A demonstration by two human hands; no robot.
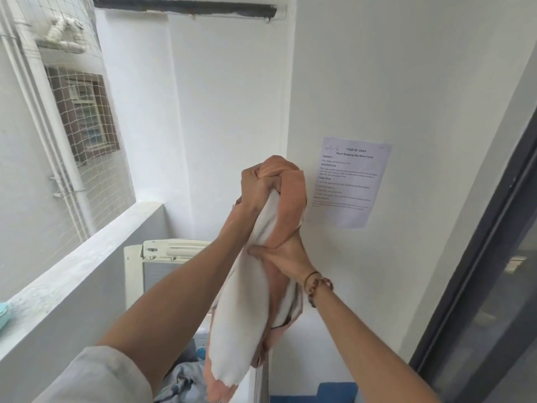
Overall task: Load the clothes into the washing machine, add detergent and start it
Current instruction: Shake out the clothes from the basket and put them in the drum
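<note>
Loading was the step in hand. The left hand (257, 186) gripped the top of the peach-and-white garment (247, 309); the right hand (279, 254) clasped its middle, above the washing machine (174, 251). Next move, by judgement: lowering it into the drum beside the grey clothes (183, 379).
</note>
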